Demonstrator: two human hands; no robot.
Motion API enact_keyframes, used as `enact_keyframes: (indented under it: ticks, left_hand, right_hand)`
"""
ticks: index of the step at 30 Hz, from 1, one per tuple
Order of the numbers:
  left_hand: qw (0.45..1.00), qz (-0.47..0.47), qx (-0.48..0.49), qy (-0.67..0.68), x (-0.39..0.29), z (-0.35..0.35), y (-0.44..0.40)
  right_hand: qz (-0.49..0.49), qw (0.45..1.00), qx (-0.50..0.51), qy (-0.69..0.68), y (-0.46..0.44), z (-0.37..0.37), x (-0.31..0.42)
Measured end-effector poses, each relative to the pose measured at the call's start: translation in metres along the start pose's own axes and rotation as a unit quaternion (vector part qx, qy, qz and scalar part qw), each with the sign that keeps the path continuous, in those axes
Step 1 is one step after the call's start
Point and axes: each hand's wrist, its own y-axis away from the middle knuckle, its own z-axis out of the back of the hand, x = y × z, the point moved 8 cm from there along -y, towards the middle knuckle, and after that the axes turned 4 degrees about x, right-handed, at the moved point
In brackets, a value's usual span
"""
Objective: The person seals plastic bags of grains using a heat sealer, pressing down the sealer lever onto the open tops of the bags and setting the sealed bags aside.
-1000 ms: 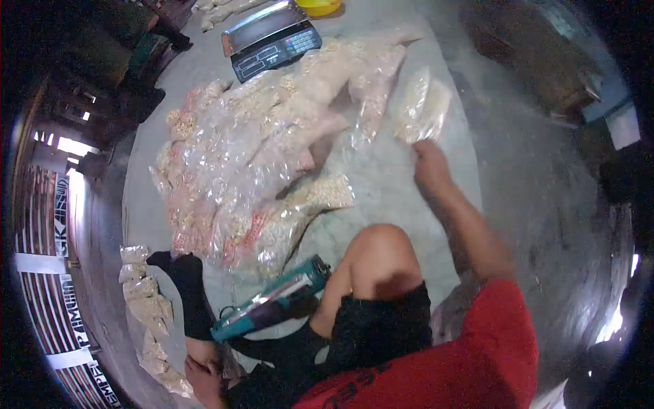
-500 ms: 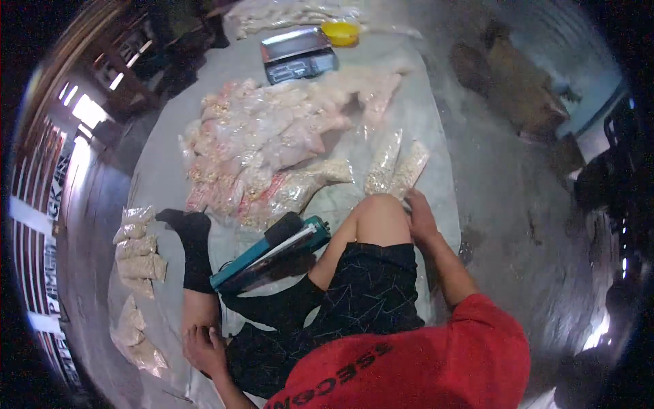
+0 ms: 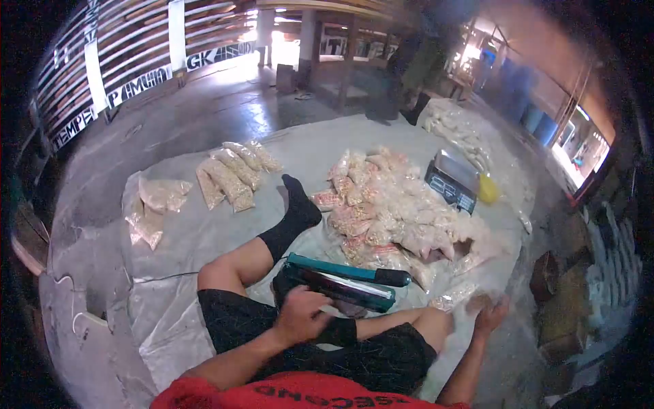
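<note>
My left hand hovers over my lap, beside a teal impulse heat sealer between my legs. It is empty, its fingers loosely apart. My right hand is beyond my right knee, its fingers curled on what looks like a clear bag of beans, blurred by motion. Another clear bag of pale beans lies just left of it. Ahead of the sealer spreads a heap of filled plastic bags, some with red print.
A digital scale and a yellow bowl stand behind the heap. Filled bags lie in groups at the left of the pale sheet, near my black-socked foot. More bags lie at the far right. A dark, blurred figure is behind.
My view has swung left and up. My left hand has moved from my left leg to near the sealer. My right hand has shifted outward from beside the knee, with a bag apparently in it.
</note>
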Motion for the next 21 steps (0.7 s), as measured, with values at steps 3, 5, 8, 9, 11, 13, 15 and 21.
enact_keyframes:
  ticks: [3, 5, 8, 9, 11, 13, 15, 21]
  left_hand:
    - [0.981, -0.105, 0.061, 0.15, -0.057, -0.046, -0.029]
    - [0.985, -0.144, 0.022, 0.09, -0.087, -0.061, -0.048]
    - [0.983, -0.121, 0.072, 0.118, -0.079, -0.078, -0.034]
    - [0.964, -0.058, 0.159, 0.206, -0.063, -0.096, -0.022]
    - [0.94, -0.013, 0.276, 0.2, -0.042, -0.114, 0.015]
    - [0.939, 0.013, 0.265, 0.217, -0.027, -0.096, 0.048]
    - [0.943, 0.056, 0.21, 0.25, -0.025, -0.075, 0.05]
    - [0.942, 0.156, -0.041, 0.295, -0.008, -0.006, 0.036]
  right_hand:
    - [-0.208, 0.865, 0.044, -0.454, -0.019, 0.058, 0.05]
    - [-0.212, 0.761, -0.063, -0.609, 0.013, 0.07, 0.086]
    - [-0.25, 0.66, -0.031, -0.708, 0.072, 0.077, 0.152]
    - [-0.214, 0.667, 0.0, -0.713, 0.076, 0.09, 0.183]
    - [-0.135, 0.649, 0.07, -0.746, 0.085, 0.114, 0.245]
    - [-0.123, 0.675, 0.27, -0.675, 0.102, 0.109, 0.278]
    - [-0.068, 0.674, 0.296, -0.673, 0.093, 0.127, 0.303]
    - [0.014, 0.702, 0.295, -0.648, 0.046, 0.147, 0.325]
